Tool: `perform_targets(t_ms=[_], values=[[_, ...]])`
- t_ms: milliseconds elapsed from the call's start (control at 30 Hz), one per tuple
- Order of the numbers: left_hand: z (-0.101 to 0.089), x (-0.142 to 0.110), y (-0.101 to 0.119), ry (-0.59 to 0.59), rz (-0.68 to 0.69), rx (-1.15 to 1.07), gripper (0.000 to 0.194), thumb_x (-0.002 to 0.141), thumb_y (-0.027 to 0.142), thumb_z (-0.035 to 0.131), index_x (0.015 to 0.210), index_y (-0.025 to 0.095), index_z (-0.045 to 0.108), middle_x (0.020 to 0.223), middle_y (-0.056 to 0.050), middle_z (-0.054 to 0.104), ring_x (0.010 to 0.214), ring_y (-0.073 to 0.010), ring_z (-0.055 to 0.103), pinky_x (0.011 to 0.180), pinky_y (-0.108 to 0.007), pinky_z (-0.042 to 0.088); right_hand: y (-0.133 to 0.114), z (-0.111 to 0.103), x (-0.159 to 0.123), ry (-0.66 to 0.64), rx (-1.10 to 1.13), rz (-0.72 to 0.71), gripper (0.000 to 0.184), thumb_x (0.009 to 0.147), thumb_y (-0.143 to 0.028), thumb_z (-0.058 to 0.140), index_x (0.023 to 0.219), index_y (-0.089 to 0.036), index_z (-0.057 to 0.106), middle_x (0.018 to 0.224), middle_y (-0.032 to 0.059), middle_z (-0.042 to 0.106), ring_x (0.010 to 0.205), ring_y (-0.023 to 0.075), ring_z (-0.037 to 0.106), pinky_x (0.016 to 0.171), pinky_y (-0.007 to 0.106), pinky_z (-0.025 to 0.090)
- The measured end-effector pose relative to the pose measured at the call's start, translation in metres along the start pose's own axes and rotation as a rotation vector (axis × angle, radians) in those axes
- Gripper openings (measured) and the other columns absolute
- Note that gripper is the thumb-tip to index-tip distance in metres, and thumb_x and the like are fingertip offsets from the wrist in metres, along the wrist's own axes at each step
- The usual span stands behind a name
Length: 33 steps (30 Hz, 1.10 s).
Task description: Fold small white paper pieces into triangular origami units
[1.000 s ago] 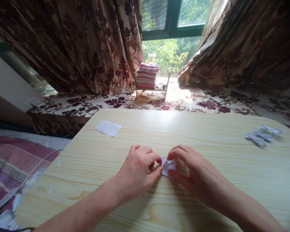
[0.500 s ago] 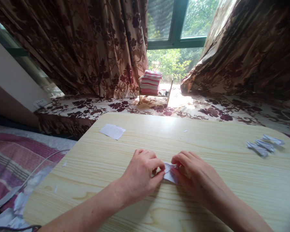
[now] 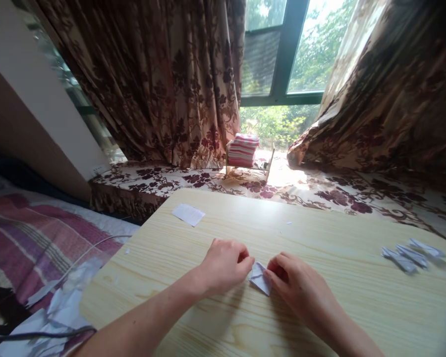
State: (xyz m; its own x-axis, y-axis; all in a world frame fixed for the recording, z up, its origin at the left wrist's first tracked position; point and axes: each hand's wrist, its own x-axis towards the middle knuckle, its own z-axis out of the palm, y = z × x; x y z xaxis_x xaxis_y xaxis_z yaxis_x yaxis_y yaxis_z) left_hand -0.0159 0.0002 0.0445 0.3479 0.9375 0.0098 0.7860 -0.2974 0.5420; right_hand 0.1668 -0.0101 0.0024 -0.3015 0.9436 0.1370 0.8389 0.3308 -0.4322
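A small folded piece of white paper (image 3: pixel 260 280) lies on the pale wooden table (image 3: pixel 238 322) between my hands, its point toward me. My left hand (image 3: pixel 226 265) is closed, with thumb and forefinger pinched at the paper's upper left corner. On the other side, my right hand (image 3: pixel 297 280) pinches the paper's right edge, its remaining fingers curled. What the fingertips cover is hidden.
A flat paper rectangle (image 3: pixel 188 214) lies at the table's far left. Several folded paper pieces (image 3: pixel 412 255) sit at the right. Crumpled paper (image 3: pixel 59 312) and a cable (image 3: pixel 92 245) are on the bed side. Striped cloths (image 3: pixel 243 149) stand stacked on the window ledge.
The camera view has tilted up and shifted left. The paper between my hands now shows a more pointed, triangular shape, and my fingers have shifted along its edges.
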Motion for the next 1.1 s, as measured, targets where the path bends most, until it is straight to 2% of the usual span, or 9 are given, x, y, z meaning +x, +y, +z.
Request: perform_targets(t_ms=[167, 400, 533, 633, 767, 800, 867, 967, 1100], values=[[-0.004, -0.007, 0.010, -0.052, -0.141, -0.018, 0.026, 0.078, 0.033, 0.050, 0.069, 0.019, 0.070, 0.069, -0.006, 0.071, 0.066, -0.0205, 0.063, 0.056, -0.028, 0.040, 0.000, 0.008, -0.002, 0.152, 0.041, -0.030, 0.018, 0.082, -0.022, 0.054, 0.065, -0.022, 0.058, 0.066, 0.0007, 0.062, 0.061, 0.0189, 0.060, 0.053, 0.029, 0.040], [0.012, -0.012, 0.022, 0.053, -0.110, 0.087, 0.009, 0.070, 0.022, 0.056, 0.073, 0.019, 0.064, 0.079, -0.006, 0.067, 0.078, -0.0222, 0.060, 0.068, -0.031, 0.043, -0.003, 0.003, -0.004, 0.184, 0.254, -0.059, 0.014, 0.080, -0.020, 0.056, 0.066, -0.021, 0.059, 0.083, 0.0037, 0.064, 0.074, 0.0192, 0.061, 0.064, 0.031, 0.046], [0.016, -0.009, 0.021, 0.054, -0.114, -0.038, 0.008, 0.072, 0.016, 0.052, 0.071, 0.018, 0.060, 0.071, -0.003, 0.064, 0.069, -0.0177, 0.058, 0.062, -0.027, 0.041, 0.000, -0.004, -0.003, 0.164, 0.334, -0.019, 0.007, 0.081, -0.021, 0.054, 0.076, -0.020, 0.060, 0.073, 0.0007, 0.065, 0.059, 0.0155, 0.059, 0.057, 0.028, 0.046], [0.019, 0.000, 0.018, 0.041, -0.083, -0.133, 0.012, 0.078, 0.020, 0.049, 0.071, 0.017, 0.059, 0.068, -0.001, 0.063, 0.065, -0.0149, 0.057, 0.059, -0.025, 0.041, 0.004, -0.010, 0.002, 0.172, 0.416, 0.003, 0.011, 0.082, -0.022, 0.054, 0.090, -0.019, 0.060, 0.074, 0.0001, 0.068, 0.061, 0.0141, 0.060, 0.056, 0.026, 0.047], [0.028, 0.014, 0.021, 0.048, -0.011, -0.438, 0.014, 0.081, 0.026, 0.052, 0.075, 0.015, 0.059, 0.069, -0.001, 0.063, 0.066, -0.0144, 0.057, 0.060, -0.025, 0.043, 0.010, -0.029, 0.006, 0.230, 0.460, 0.047, 0.010, 0.082, -0.022, 0.055, 0.081, -0.017, 0.063, 0.072, 0.0011, 0.068, 0.063, 0.0136, 0.061, 0.058, 0.025, 0.048], [0.031, 0.018, 0.022, 0.044, 0.002, -0.506, 0.015, 0.081, 0.028, 0.053, 0.076, 0.015, 0.059, 0.070, -0.001, 0.063, 0.067, -0.0145, 0.058, 0.062, -0.025, 0.044, 0.011, -0.036, 0.004, 0.260, 0.458, 0.063, 0.011, 0.083, -0.022, 0.055, 0.087, -0.017, 0.063, 0.077, 0.0022, 0.069, 0.065, 0.0135, 0.061, 0.060, 0.025, 0.050], [0.035, 0.023, 0.025, 0.033, 0.012, -0.610, 0.017, 0.081, 0.031, 0.056, 0.080, 0.015, 0.060, 0.074, -0.002, 0.066, 0.071, -0.0157, 0.060, 0.066, -0.026, 0.046, 0.014, -0.052, -0.007, 0.339, 0.430, 0.094, 0.019, 0.084, -0.021, 0.054, 0.100, -0.017, 0.062, 0.093, 0.0059, 0.068, 0.074, 0.0147, 0.062, 0.070, 0.029, 0.051], [0.038, 0.028, 0.032, 0.015, 0.021, -0.702, 0.020, 0.079, 0.034, 0.060, 0.084, 0.015, 0.063, 0.080, -0.004, 0.068, 0.076, -0.0170, 0.062, 0.071, -0.028, 0.047, 0.017, -0.071, -0.046, 0.441, 0.363, 0.111, 0.021, 0.087, -0.021, 0.050, 0.104, -0.017, 0.061, 0.104, 0.0088, 0.064, 0.093, 0.0187, 0.060, 0.087, 0.036, 0.048], [0.043, 0.040, 0.054, 0.145, -0.087, -0.925, 0.026, 0.064, 0.034, 0.073, 0.077, 0.013, 0.065, 0.072, -0.003, 0.066, 0.067, -0.0135, 0.058, 0.065, -0.025, 0.045, 0.031, -0.069, -0.119, 0.587, 0.151, 0.084, 0.016, 0.090, -0.022, 0.048, 0.099, -0.022, 0.062, 0.103, 0.0070, 0.065, 0.101, 0.0204, 0.059, 0.087, 0.036, 0.049]])
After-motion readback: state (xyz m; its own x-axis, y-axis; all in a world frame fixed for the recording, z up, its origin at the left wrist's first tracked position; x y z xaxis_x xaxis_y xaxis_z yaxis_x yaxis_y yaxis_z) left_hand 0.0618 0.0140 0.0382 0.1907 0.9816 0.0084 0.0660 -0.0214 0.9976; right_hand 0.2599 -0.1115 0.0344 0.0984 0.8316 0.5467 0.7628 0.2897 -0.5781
